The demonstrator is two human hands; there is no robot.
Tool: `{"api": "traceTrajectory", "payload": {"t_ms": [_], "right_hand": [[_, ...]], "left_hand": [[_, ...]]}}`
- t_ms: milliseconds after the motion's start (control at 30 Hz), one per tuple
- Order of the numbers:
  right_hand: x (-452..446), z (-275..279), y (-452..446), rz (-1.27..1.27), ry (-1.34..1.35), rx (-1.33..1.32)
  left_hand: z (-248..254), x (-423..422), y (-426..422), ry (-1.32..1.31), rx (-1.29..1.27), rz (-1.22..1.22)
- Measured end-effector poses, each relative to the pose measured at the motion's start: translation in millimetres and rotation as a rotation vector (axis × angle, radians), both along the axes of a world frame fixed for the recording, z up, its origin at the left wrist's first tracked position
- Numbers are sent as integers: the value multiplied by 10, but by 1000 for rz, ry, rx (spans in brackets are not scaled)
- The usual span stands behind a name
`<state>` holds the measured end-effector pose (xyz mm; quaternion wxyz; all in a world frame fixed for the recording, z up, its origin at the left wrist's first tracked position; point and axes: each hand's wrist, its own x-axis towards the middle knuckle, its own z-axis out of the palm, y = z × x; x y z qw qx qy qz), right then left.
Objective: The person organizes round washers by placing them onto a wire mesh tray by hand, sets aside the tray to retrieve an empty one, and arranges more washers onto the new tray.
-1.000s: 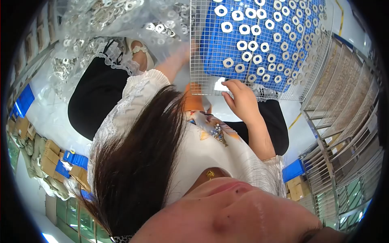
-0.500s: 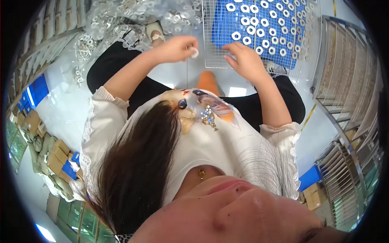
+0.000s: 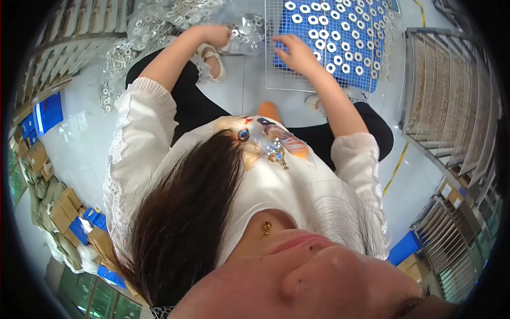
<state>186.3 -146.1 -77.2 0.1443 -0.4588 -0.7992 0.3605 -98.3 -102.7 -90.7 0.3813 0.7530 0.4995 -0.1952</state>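
Observation:
My left hand (image 3: 217, 36) is closed, fingers curled, beside the clear plastic bags (image 3: 159, 21) of small pale rings at the upper left. Whatever its fingers hold, if anything, does not show. My right hand (image 3: 298, 57) is open, fingers apart and pointing left, over the left part of a wire mesh tray (image 3: 272, 80). White ring-shaped pieces (image 3: 335, 35), each with a round hole, lie spread across the tray in loose rows. Blue material (image 3: 287, 61) shows beneath the mesh.
Metal racks with stacked trays (image 3: 451, 90) stand on the right, and another rack (image 3: 79, 42) at the upper left. Blue bins (image 3: 48, 113) and cardboard boxes (image 3: 65, 210) sit at the left. My shoe (image 3: 215, 66) rests on the floor between bags and tray.
My left hand has moved up and left, away from the tray to the bags; the white piece seen at its fingertips no longer shows. My right hand has shifted slightly left and up.

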Motion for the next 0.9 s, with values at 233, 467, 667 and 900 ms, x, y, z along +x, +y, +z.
{"api": "traceTrajectory", "payload": {"t_ms": [233, 467, 667, 900], "right_hand": [[-1366, -900, 764, 109, -97, 15], [-768, -113, 728, -358, -376, 152], [-637, 137, 479, -210, -74, 718], [-914, 671, 269, -210, 656, -219]], "left_hand": [[96, 38, -706, -12, -122, -121], [213, -37, -654, -111, -149, 91], [326, -76, -527, -407, 211, 171], [922, 26, -433, -1111, 55, 736]]}}
